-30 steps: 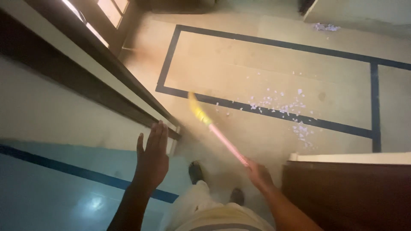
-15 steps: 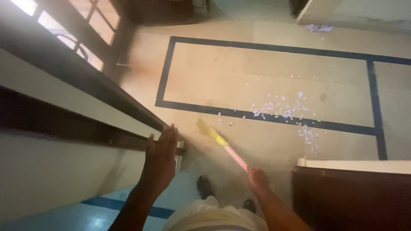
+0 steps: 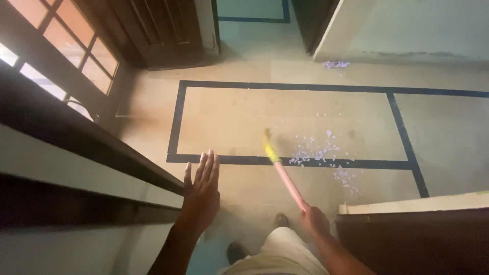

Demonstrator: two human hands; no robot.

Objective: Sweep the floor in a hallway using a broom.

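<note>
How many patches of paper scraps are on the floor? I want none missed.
2: one patch beside the broom in the right hand, spread across the dark floor line; one small pile by the far wall. Others may be hidden.

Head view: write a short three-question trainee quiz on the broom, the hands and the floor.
1. Which hand grips the broom?
2. True or false: the left hand is closed around the broom's pink handle.
3. The paper scraps nearest the broom's yellow end lie: A) beside the dark floor line, B) on the window frame, C) on the person's shoes.

Key
1. The right hand.
2. False; it is open with fingers spread and holds nothing.
3. A.
</note>
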